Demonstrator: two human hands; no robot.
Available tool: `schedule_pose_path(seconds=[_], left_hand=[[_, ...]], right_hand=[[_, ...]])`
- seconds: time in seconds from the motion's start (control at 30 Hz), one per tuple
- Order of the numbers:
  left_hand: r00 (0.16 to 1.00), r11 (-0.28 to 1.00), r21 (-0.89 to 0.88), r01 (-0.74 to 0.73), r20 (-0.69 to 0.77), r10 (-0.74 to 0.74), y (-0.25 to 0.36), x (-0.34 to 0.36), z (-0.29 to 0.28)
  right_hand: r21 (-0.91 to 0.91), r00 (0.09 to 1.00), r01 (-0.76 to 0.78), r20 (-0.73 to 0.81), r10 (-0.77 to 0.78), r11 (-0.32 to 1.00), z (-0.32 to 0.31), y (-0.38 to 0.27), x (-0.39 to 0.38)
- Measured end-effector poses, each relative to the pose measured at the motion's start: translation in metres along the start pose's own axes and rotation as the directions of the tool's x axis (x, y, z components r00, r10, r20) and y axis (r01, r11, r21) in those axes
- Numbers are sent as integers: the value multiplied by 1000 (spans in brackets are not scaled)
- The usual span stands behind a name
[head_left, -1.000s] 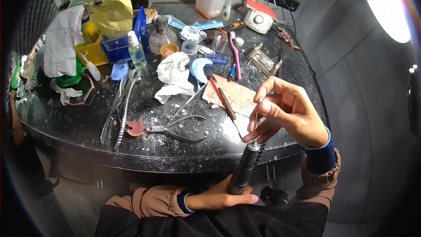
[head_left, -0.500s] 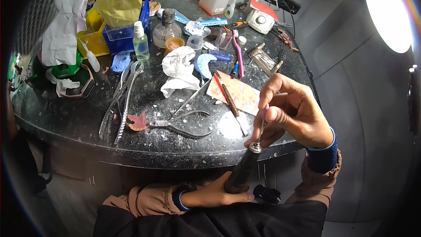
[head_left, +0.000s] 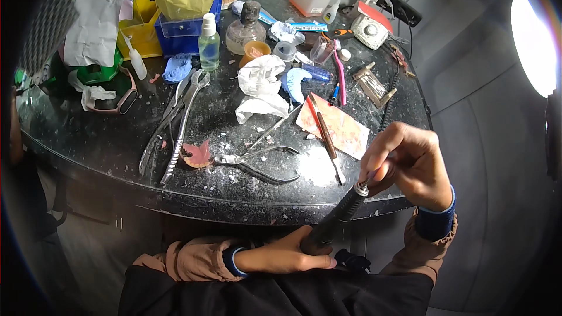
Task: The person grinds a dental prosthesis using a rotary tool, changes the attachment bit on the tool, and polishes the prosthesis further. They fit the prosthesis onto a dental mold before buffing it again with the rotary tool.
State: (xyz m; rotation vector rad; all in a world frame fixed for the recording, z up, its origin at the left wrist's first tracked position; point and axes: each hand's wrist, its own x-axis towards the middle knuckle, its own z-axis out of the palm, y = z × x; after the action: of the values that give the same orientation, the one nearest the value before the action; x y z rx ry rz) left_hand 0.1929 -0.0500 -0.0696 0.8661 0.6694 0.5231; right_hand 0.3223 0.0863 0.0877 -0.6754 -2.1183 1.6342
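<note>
One black handpiece (head_left: 341, 213) is clasped by the left grip (head_left: 287, 256) and held tilted at the near edge of the surface (head_left: 99, 140); at its metal tip (head_left: 361, 189), a small purple piece (head_left: 372, 174), mostly hidden, is pinched by the right grip (head_left: 410, 162).

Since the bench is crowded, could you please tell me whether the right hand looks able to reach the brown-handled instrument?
Probably yes: the brown-handled instrument lies close by, partly on the pink sheet, with nothing visible blocking the way, though the right hand is busy at the tip of the black handpiece.
</note>
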Motion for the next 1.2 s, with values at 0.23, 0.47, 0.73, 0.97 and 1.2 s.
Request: schedule_pose_path(seconds=[0.23, 0.47, 0.73, 0.97, 1.2], left_hand=[[993, 996, -22, -87, 74, 88, 10, 4, -7], [920, 921, -52, -387, 53, 389, 10, 9, 16], [946, 945, -129, -301, 81, 313, 51, -28, -10], [406, 210, 948, 238, -293, 865, 62, -115, -78], [542, 158, 952, 263, -281, 792, 56, -142, -104]], right_hand=[[501, 995, -53, -44, 86, 864, 39, 20, 1], [816, 911, -180, 348, -219, 549, 74, 65, -19], [520, 995, -85, 93, 43, 850, 81, 44, 6], [377, 979, 12, -193, 66, 926, 41, 41, 46], [212, 983, -117, -118, 144, 970, 51, 42, 77]])
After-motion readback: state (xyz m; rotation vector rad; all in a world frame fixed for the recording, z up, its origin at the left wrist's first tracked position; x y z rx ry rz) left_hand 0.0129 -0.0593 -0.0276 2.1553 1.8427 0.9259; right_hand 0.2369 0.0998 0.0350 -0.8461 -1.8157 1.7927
